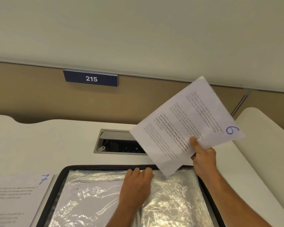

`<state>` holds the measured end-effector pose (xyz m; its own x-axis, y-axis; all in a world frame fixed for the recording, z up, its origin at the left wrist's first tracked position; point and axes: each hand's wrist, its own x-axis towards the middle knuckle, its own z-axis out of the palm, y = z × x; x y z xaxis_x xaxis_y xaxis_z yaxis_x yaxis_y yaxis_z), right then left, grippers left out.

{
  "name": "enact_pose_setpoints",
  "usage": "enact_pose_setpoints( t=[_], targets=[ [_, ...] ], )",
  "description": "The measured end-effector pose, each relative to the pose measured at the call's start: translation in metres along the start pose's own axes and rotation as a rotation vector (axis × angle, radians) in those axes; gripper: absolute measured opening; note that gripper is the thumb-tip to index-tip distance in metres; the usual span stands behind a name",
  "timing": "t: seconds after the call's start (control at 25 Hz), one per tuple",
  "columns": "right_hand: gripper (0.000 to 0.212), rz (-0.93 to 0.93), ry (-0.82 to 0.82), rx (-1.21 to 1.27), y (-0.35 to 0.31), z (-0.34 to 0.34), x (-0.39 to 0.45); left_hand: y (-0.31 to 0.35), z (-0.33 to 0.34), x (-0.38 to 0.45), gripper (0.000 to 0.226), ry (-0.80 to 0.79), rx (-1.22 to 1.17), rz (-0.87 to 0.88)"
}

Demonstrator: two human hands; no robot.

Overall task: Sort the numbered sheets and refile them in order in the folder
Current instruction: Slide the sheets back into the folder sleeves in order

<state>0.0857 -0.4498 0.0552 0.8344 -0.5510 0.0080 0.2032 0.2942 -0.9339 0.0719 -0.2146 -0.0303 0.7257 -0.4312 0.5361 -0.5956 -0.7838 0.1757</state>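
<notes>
Right hand (203,157): raised, thumb on top and fingers beneath, pinching a sheet (185,125) by its lower edge. Left hand (136,182): palm down, fingers extended forward and resting flat on the folder (208,190). Both forearms reach forward.

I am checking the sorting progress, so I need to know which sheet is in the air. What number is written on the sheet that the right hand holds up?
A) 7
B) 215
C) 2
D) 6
D: the sheet pinched by the right hand carries a handwritten blue 6 near its corner, while the sheet marked 7 lies on the desk left of the folder.
</notes>
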Motion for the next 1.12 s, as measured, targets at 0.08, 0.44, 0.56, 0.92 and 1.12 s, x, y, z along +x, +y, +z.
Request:
enact_pose_setpoints(
  t=[0.08,0.44,0.56,0.92,1.12],
  targets=[
    [0.059,0.017,-0.076,-0.061,0.004,-0.011,-0.001,0.0,0.0,-0.001,0.023,-0.021,0.002,0.002],
    [0.085,0.102,-0.338,-0.372,-0.018,-0.027,0.028,-0.002,-0.016,0.017,0.018,-0.23,-0.257,-0.135],
    [0.058,0.124,-0.373,-0.395,-0.029,-0.019,0.038,-0.007,-0.025,0.037,0.017,-0.353,-0.337,-0.222],
    [0.1,0.181,-0.374,-0.361,-0.013,-0.029,0.044,-0.034,-0.037,0.058,0.016,-0.659,-0.386,-0.24],
    [0.111,0.228,-0.447,-0.401,-0.011,-0.029,0.045,-0.04,-0.043,0.064,0.012,-0.733,-0.409,-0.2]
  ],
)
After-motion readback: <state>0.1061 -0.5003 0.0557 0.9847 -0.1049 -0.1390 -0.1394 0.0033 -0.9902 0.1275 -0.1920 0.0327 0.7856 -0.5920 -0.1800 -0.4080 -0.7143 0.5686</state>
